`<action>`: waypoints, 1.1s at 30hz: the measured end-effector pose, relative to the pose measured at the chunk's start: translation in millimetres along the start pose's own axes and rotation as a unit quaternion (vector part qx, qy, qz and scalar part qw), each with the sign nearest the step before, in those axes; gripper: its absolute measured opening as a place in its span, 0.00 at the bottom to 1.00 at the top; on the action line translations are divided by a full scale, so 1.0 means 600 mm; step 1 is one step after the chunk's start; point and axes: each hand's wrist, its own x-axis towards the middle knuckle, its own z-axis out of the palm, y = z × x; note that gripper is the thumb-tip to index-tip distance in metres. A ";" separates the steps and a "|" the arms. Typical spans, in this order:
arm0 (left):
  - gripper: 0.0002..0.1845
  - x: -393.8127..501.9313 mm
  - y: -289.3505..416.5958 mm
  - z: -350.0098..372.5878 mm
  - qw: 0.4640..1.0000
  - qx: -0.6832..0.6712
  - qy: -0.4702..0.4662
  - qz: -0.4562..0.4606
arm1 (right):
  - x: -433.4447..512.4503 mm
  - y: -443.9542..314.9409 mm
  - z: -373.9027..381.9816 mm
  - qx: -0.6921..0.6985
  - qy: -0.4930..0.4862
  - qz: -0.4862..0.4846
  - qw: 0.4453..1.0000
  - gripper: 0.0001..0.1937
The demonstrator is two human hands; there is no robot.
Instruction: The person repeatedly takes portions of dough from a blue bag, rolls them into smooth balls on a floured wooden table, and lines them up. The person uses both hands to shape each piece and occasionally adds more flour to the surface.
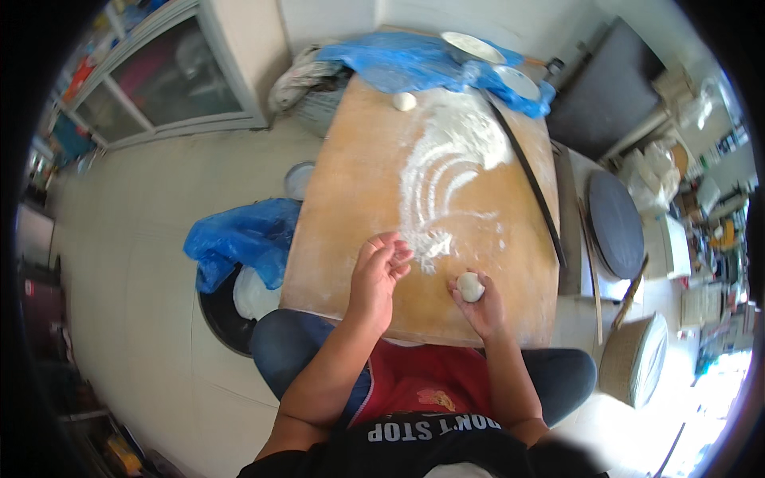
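My right hand (485,305) holds a round ball of white dough (470,287) above the near right part of a wooden work board (340,197). My left hand (381,272) is raised over the board beside a small heap of flour, its fingers curled apart with nothing seen between them. White flour (460,131) lies over the upper middle of the board, with curved streaks running down from it. Near the far edge sits another dough ball (404,102). A long dark rod (526,173) lies along the right side.
Blue plastic sheeting (388,60) and a bowl of flour (472,49) are at the far edge. On the left, a black tub (224,316) holds white dough under a blue bag (245,239). A round dark griddle (615,224) and a wicker basket (627,361) stand right.
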 end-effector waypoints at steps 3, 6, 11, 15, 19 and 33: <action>0.14 -0.059 0.069 -0.036 0.990 -0.061 -0.125 0.017 | 0.038 -0.008 0.042 -0.128 -0.041 0.018 0.991 0.18; 0.14 -0.110 0.125 -0.127 0.965 -0.067 -0.161 0.196 | 0.104 -0.033 0.094 -0.224 -0.076 0.034 0.971 0.19; 0.14 -0.111 0.128 -0.425 0.957 0.056 0.151 0.241 | 0.259 -0.067 0.205 -0.245 -0.152 0.002 0.958 0.21; 0.12 -0.083 0.032 -0.672 0.901 0.103 0.422 0.013 | 0.395 -0.080 0.311 -0.325 -0.112 -0.044 0.938 0.21; 0.25 -0.041 -0.080 -0.798 0.841 0.226 0.490 -0.038 | 0.529 -0.099 0.390 -0.315 -0.099 -0.071 0.941 0.21; 0.43 0.075 -0.161 -0.725 0.813 0.161 0.559 -0.022 | 0.557 0.052 0.473 -0.696 0.120 -0.620 0.340 0.26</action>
